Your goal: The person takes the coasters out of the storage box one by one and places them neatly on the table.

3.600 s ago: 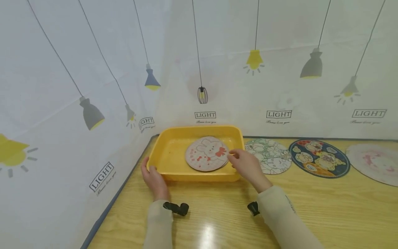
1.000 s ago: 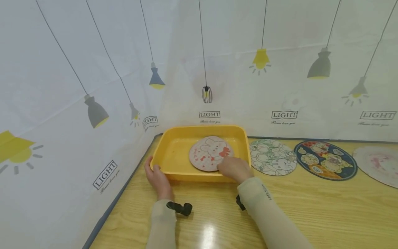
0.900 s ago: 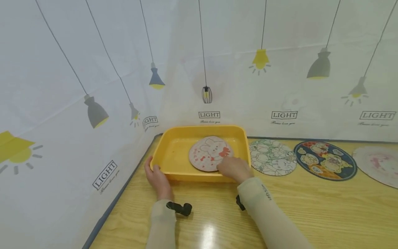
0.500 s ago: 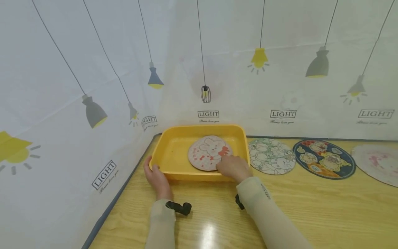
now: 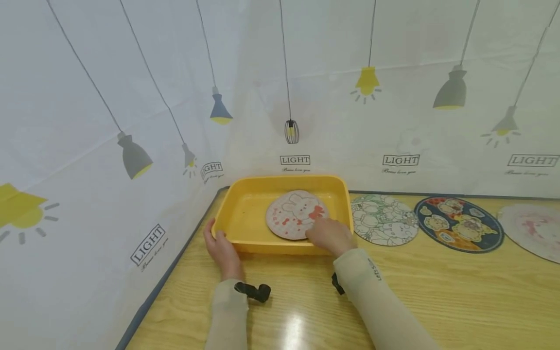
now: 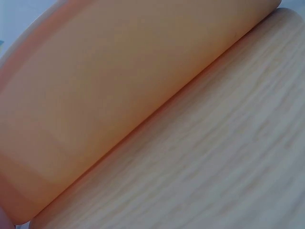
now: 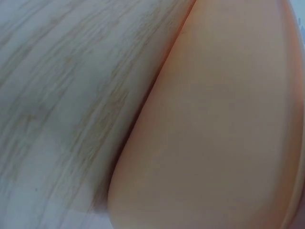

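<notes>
A yellow plastic tray (image 5: 245, 214) stands on the wooden table in the head view. Inside it, right of centre, lies a round pale pink mat (image 5: 290, 218) printed with a rabbit and red bows. My left hand (image 5: 223, 253) grips the tray's front left corner, thumb at the rim and fingers along the outer side. Over the tray's front right part, my right hand (image 5: 330, 236) has curled fingers at the mat's lower right edge and seems to pinch it; the fingertips are hidden. Both wrist views show mostly the tray's outer wall (image 6: 105, 95) and table.
To the tray's right lie a green-and-white round mat (image 5: 385, 220), a dark blue one with cartoon figures (image 5: 459, 224) and a pale pink one (image 5: 531, 228). A white cloth printed with lamps (image 5: 332, 121) hangs behind and at the left. Wooden tabletop (image 5: 297, 301) extends in front.
Since the oldest frame my right hand has moved left and slightly down, from the mat's right edge to its lower right edge. Over the last second, hands, mat and tray have stayed put.
</notes>
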Demonstrator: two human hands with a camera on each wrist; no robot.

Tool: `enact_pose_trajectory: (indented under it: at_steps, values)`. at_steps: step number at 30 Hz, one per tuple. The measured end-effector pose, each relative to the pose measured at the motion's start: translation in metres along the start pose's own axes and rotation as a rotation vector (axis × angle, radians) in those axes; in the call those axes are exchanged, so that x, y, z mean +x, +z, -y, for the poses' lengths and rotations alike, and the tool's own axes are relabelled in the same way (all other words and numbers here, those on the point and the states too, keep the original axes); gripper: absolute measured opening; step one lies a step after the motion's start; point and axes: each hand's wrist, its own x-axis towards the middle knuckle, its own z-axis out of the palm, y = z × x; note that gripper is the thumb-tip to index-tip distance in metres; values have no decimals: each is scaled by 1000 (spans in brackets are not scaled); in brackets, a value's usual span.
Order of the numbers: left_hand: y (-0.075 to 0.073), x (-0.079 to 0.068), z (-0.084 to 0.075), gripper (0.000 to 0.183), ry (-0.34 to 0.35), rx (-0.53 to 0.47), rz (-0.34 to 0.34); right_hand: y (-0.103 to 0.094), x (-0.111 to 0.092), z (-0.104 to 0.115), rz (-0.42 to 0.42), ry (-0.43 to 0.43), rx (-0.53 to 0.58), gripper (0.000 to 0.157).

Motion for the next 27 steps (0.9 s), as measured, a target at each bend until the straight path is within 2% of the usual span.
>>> enact_pose_trajectory:
  at_steps: [8, 15, 23, 27]
  values:
    - [0, 0, 0, 47, 0, 2, 2, -1, -1, 0, -5, 18, 17, 25]
    - [0, -1, 0, 47, -3, 5, 3, 0, 1, -1, -8, 16, 47, 29]
    - [0, -2, 0, 46, -6, -9, 17, -2, 4, -3, -81, -21, 104, 48]
    - [0, -2, 0, 45, -13, -6, 23, -6, 6, -5, -127, -82, 206, 54]
